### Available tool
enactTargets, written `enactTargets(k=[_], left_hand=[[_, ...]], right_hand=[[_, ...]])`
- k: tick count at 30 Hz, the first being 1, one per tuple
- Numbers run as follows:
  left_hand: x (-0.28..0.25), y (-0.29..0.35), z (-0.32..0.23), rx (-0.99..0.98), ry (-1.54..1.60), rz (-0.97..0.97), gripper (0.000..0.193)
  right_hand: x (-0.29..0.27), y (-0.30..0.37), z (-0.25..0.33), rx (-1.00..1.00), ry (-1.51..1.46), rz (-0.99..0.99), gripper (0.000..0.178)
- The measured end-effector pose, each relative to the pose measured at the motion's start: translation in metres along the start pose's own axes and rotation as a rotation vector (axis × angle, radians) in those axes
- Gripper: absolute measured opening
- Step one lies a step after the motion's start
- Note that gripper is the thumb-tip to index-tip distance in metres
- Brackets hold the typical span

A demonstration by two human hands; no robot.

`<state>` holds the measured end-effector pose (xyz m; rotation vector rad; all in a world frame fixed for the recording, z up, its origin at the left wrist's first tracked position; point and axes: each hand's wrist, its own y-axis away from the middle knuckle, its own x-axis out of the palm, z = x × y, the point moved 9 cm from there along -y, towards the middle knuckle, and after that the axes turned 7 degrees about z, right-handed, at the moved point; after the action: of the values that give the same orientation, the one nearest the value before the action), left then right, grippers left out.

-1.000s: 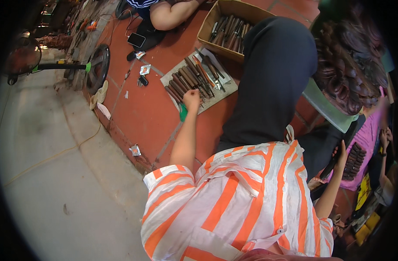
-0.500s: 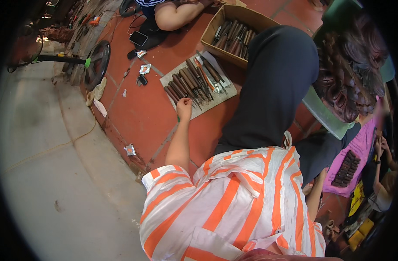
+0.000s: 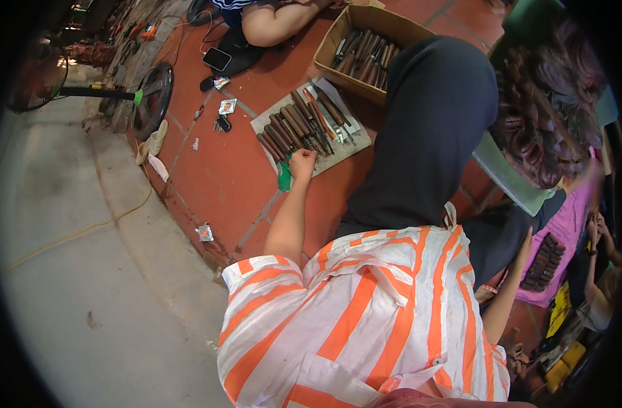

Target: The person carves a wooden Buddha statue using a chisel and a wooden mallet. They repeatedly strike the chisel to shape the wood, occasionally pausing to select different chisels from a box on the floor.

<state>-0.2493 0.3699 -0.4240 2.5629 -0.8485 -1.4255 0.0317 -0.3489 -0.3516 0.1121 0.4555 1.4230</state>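
My left hand (image 3: 302, 164) is at the near edge of a pale board (image 3: 338, 158), its fingers curled together beside the metal ends of a row of carving chisels (image 3: 288, 126). What it pinches, if anything, is too small to make out. Against my left wrist lies a small green thing (image 3: 283, 177). More chisels and an orange-handled tool (image 3: 311, 99) lie on the board's far part. My right hand (image 3: 525, 246) rests low by my right leg, near a pink cloth (image 3: 575, 224); its fingers are mostly hidden.
A cardboard box (image 3: 332, 35) of wooden-handled tools stands beyond my raised knee. Dark carved wood (image 3: 542, 115) lies on a green plastic support (image 3: 511, 178) at right. A phone (image 3: 217, 60), small packets (image 3: 227, 107) and a fan (image 3: 154, 100) are at left. Other people sit nearby.
My left hand has moved right along the board's near edge, uncovering more of the green thing. My right forearm has come up and forward beside my leg.
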Motion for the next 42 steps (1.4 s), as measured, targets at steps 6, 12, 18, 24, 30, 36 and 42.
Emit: enactTargets(k=[6,12,18,24,30,36,42], left_hand=[[0.003,-0.001,-0.008,0.029,-0.036,-0.033,0.022],[0.022,0.004,-0.058,0.151,-0.24,0.018,0.03],[0.025,-0.014,-0.041,-0.034,-0.283,0.091,0.032],[0.042,-0.022,-0.009,-0.102,0.475,0.271,0.02],[0.022,0.044,-0.059,-0.201,1.505,0.542,0.014],[0.0,0.096,-0.194,0.126,1.516,0.735,0.013],[-0.101,0.122,-0.288,0.632,1.334,0.592,0.028]], right_hand=[[-0.012,-0.037,0.002,-0.009,0.763,-0.081,0.069],[-0.04,-0.058,-0.018,-0.087,1.084,-0.09,0.073],[-0.003,-0.033,0.0,-0.112,0.904,-0.133,0.077],[0.022,0.005,0.011,-0.087,1.01,-0.006,0.075],[0.084,0.091,0.154,-0.423,0.393,0.29,0.029],[0.154,0.244,0.327,-1.169,0.095,0.572,0.009],[0.208,0.346,0.399,-1.787,0.054,0.887,0.015]])
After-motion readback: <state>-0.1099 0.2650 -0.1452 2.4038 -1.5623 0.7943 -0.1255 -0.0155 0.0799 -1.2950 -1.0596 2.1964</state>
